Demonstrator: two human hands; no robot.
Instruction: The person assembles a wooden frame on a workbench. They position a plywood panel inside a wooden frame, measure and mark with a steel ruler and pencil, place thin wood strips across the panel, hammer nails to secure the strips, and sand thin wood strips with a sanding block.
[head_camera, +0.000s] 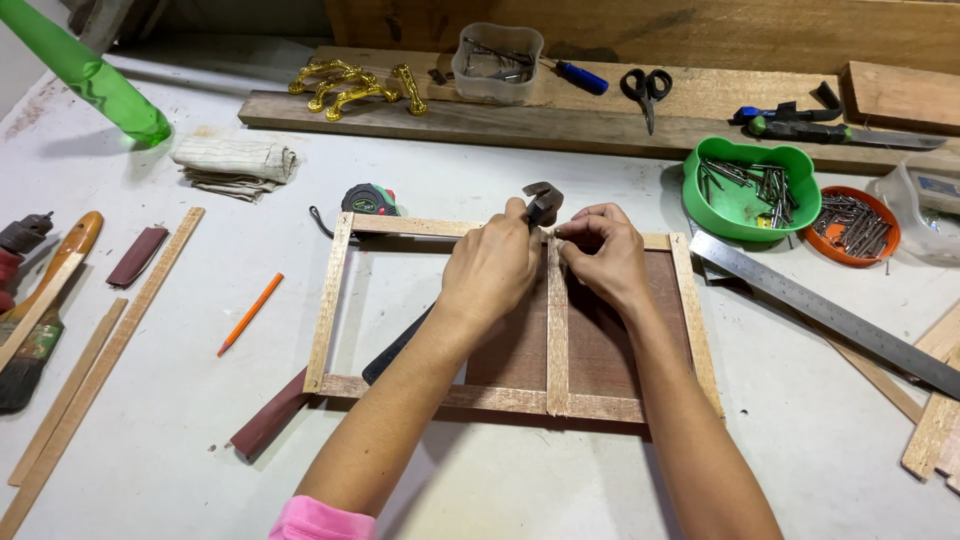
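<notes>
**Hands at the frame's far rail**

While the frame (330, 300) lies flat mid-surface, your left hand (490, 270) is clenched around a hammer (543, 203), its head just past the far rail. Your right hand (603, 252) pinches something too small to tell where the centre slat (557, 340) meets that rail. A tape measure (369, 199) sits beyond the frame; a green bowl (745, 210) of nails lies far right.

Left hand (492, 270) grips a hammer (543, 203) above the wooden frame (330, 300); right hand (603, 255) pinches at the top of the centre slat (557, 345). Green bowl of nails (750, 188) stands nearby.
</notes>
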